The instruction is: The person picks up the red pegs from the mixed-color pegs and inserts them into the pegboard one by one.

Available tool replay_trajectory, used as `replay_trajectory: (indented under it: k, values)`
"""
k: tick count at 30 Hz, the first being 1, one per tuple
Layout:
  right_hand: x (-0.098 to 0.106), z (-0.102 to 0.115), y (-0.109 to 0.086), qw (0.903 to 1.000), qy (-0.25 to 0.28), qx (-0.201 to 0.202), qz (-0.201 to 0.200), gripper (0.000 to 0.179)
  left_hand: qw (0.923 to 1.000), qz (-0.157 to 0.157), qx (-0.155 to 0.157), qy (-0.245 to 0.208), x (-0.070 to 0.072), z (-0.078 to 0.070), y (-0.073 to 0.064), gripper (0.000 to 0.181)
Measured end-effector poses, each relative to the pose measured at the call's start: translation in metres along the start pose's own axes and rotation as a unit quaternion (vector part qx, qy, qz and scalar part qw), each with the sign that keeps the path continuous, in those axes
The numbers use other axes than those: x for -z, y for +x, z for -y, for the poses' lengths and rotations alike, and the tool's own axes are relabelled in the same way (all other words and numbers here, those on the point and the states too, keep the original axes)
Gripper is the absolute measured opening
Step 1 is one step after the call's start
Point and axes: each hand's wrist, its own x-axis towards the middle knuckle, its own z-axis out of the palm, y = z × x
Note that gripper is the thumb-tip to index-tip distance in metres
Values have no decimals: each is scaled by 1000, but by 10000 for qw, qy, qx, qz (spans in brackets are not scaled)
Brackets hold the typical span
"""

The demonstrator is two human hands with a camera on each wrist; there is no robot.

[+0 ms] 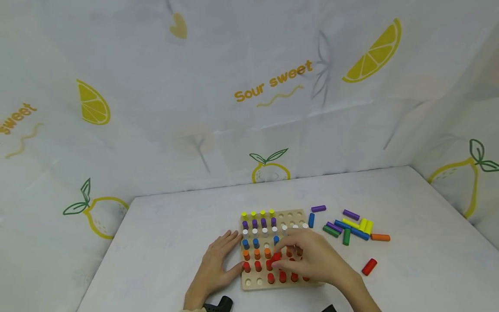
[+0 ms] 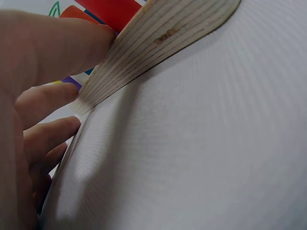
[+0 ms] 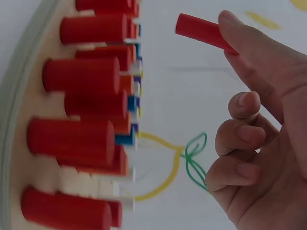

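A wooden pegboard point(image 1: 253, 287) stands on the table with rows of coloured pegs upright in its holes: yellow, purple, white, blue, orange and red from back to front. My left hand point(image 1: 218, 262) lies along its left side, thumb and fingertips touching the edge; the left wrist view shows the thumb point(image 2: 62, 45) against the layered wood side. Over the board's front right part, my right hand point(image 1: 317, 255) pinches a red peg point(image 3: 199, 31) between thumb and forefinger. That peg is tilted and apart from the standing red pegs point(image 3: 72, 132). Some right-hand pegs are hidden behind this hand.
Right of the board lie loose purple, blue, green, yellow and orange pegs point(image 1: 360, 233) in a cluster. A single red peg point(image 1: 369, 267) lies nearer the front. Bare holes point(image 1: 289, 215) show at the board's back right. A printed cloth point(image 1: 202, 108) hangs behind the table.
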Motion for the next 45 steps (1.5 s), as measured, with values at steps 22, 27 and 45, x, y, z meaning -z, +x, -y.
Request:
replay_trajectory:
  k: [22,27,45]
  values:
    - [-38,9,17,9968,342,66,714,18,10000,20,-83,-27,2,0,-1,65]
    - [-42,9,18,9973,177,62,709,17,9999,50,-23,-134,2,-1,0,64]
    - [-50,9,15,9972,-309,284,626,15,9998,119,54,-117,2,0,0,64]
